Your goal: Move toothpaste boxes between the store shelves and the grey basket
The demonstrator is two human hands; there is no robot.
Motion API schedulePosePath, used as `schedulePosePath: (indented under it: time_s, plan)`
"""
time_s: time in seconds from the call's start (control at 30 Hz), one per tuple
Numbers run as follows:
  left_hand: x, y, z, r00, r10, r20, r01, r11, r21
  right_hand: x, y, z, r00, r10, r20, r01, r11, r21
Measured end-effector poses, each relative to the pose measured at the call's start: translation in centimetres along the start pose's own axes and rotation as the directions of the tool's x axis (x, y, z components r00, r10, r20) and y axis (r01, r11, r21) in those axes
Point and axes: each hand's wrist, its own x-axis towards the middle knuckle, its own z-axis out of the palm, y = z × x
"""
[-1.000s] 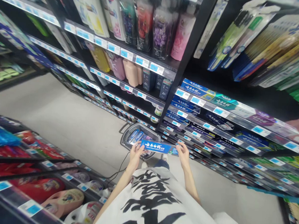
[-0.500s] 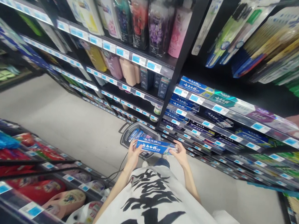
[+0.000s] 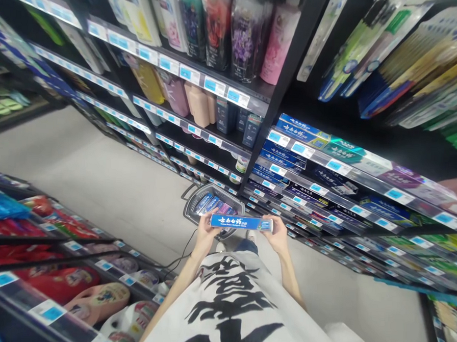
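A long blue toothpaste box (image 3: 241,223) with white lettering is held level in front of my body. My left hand (image 3: 207,232) grips its left end, and my right hand (image 3: 275,234) grips its right end. One printed side of the box faces me. Below and behind it, a dark shopping basket (image 3: 190,208) stands on the floor, partly covered by the box and my left hand. Several toothpaste boxes (image 3: 215,205) lie inside the basket, mostly blue, with some pink showing.
Toothpaste shelves (image 3: 338,167) rise on the right under hanging toothbrushes (image 3: 372,51). Ahead, shelves carry pump bottles (image 3: 248,39). Slippers (image 3: 99,302) fill a rack at lower left. A black cord (image 3: 184,253) hangs left of my legs. Grey floor (image 3: 135,197) runs between the racks.
The toothpaste box has turned in my hands: two faces showed before, now a single narrower one. More of the boxes in the basket has come into sight.
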Motion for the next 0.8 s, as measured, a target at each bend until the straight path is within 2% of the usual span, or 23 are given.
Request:
schedulePosePath:
  time_s: [0.1,0.4,0.63,0.8]
  plan:
    - [-0.3,0.0,0.1,1.0,0.013,-0.004,-0.013,1.0,0.013,-0.2,-0.5,0.0,1.0,-0.017,-0.003,0.017,1.0,0.004]
    - [-0.9,0.2,0.2,1.0,-0.002,-0.009,0.003,1.0,0.019,-0.4,-1.2,-0.4,0.999,0.04,-0.019,-0.04,0.999,-0.004]
    - [-0.8,0.7,-0.3,1.0,-0.024,-0.007,0.024,0.999,0.021,-0.6,-1.0,-1.5,0.985,0.137,0.107,-0.146,0.987,0.074]
    - [-1.0,0.8,0.0,0.994,-0.111,0.001,0.111,0.994,0.012,-0.8,-1.5,-1.3,0.962,0.262,0.077,-0.267,0.962,0.056]
